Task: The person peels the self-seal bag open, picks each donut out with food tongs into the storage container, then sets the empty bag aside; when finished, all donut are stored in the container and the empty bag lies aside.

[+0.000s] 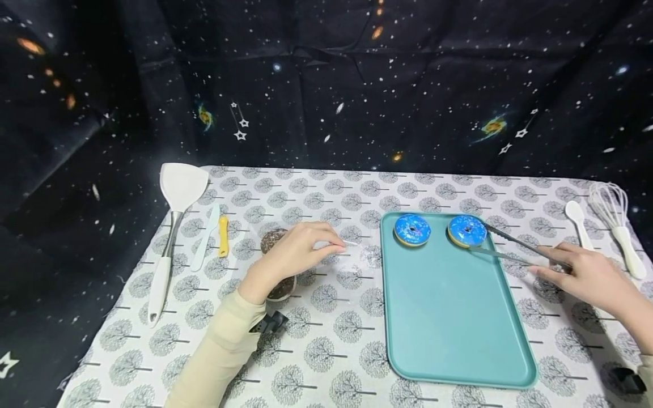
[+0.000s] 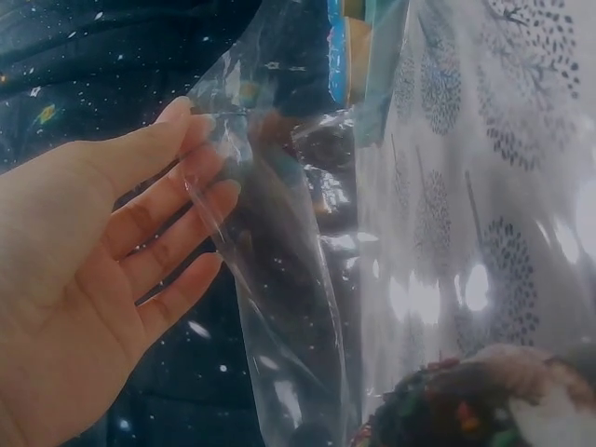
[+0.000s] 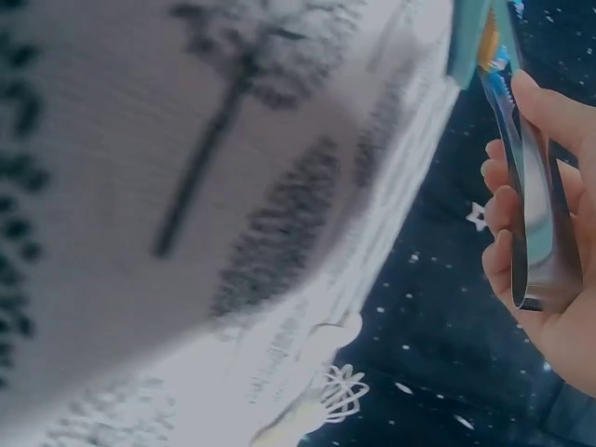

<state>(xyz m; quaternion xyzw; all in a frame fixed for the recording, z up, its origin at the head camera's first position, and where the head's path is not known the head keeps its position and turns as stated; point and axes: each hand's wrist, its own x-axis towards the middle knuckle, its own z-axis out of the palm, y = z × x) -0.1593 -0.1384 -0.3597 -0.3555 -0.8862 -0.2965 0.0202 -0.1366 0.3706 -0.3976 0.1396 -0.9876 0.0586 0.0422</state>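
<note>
My left hand [image 1: 298, 249] pinches the edge of a clear plastic bag [image 2: 298, 317] between thumb and fingertips. Below that hand are chocolate donuts [image 1: 282, 290] with sprinkles, partly hidden by it in the head view. My right hand [image 1: 594, 277] holds metal tongs [image 3: 540, 223]. The tongs' tips are on either side of a blue-iced donut [image 1: 459, 231] at the far right corner of a teal tray [image 1: 459, 317]. A second blue-iced donut [image 1: 405, 231] lies at the tray's far left corner.
Left of the donuts lie a white spatula [image 1: 182, 184], a pale knife [image 1: 206, 238] and a yellow-handled tool [image 1: 223, 237]. At the right edge are a white spoon [image 1: 576, 214] and a whisk [image 1: 624, 243]. A tree-patterned cloth [image 1: 326, 351] covers the table before a dark starry curtain.
</note>
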